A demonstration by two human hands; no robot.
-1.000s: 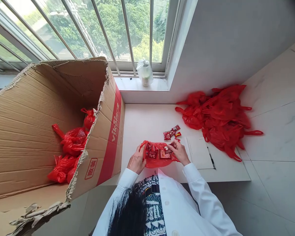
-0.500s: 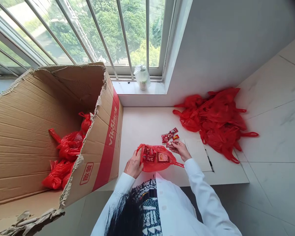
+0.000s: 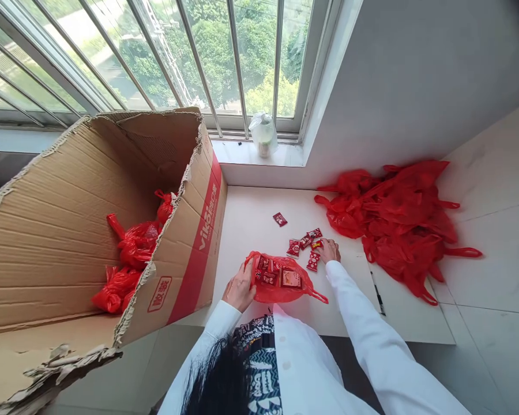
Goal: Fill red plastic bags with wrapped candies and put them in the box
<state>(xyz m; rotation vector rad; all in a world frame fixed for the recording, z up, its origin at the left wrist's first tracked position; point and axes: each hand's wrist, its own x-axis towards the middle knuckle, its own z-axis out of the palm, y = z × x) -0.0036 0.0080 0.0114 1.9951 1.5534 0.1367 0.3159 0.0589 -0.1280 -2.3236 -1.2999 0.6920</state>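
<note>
A red plastic bag (image 3: 281, 294) lies on its side on the white table, its mouth spread. Through it I see several dark red snack packets (image 3: 269, 278) and a flat packet with a pale square label (image 3: 291, 279). My left hand (image 3: 240, 288) grips the bag's left edge, thumb and fingers closed on the plastic. Beyond the bag, several small red packets (image 3: 293, 248) are scattered on the table, one of them, a dark red packet (image 3: 279, 219), farther off. My right hand (image 3: 331, 251) has its fingertips closed at a small yellow-and-red candy (image 3: 316, 244) among them.
A tall cardboard box (image 3: 190, 242) on the left contains several tied red bags (image 3: 140, 245). At the right lies a heap of red plastic bags (image 3: 402, 213). A black pen (image 3: 378, 295) rests beside paper. A wrapped cup (image 3: 263, 138) stands on the window sill.
My right hand has let go of a red packet and moved right to the yellow-and-red candy. The small packets are more spread out, one farther back. My left hand still holds the bag.
</note>
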